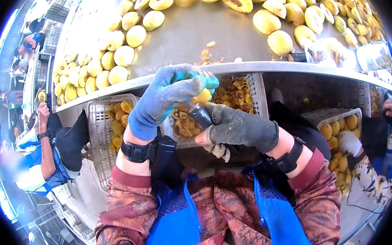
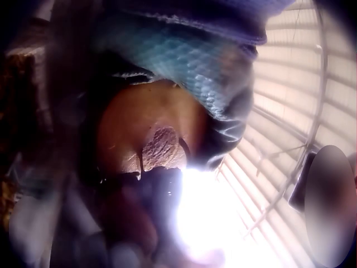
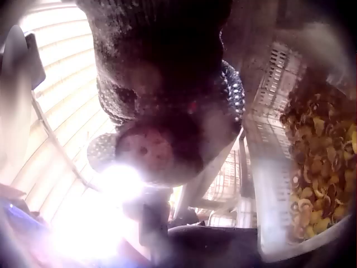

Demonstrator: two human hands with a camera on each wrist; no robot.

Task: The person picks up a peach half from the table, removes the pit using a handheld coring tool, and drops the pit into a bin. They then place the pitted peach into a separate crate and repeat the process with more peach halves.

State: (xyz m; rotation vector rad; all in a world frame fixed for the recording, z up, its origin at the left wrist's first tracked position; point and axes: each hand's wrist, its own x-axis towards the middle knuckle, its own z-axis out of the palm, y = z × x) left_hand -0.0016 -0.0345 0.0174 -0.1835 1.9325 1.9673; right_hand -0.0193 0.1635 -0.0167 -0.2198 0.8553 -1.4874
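My left hand (image 1: 173,92), in a blue and teal glove, holds a yellow peach half (image 1: 203,96) with its fingers wrapped over it. In the left wrist view the cut face of the peach shows a rough brown pit (image 2: 163,146). The dark working end of a pitting tool (image 1: 201,117) meets the fruit at this pit. My right hand (image 1: 243,127), in a dark grey glove with the thumb tip bare, grips the tool by its dark handle. Both hands are close together in front of the table edge. The glove hides much of the handle.
A metal table (image 1: 183,36) carries heaps of peach halves (image 1: 121,55) left and right. Below its edge stand a crate of scraps (image 1: 256,94) and a crate of peaches (image 1: 95,121). Other people sit at both sides, one arm (image 1: 46,153) at left. A plastic bag (image 1: 328,52) lies at right.
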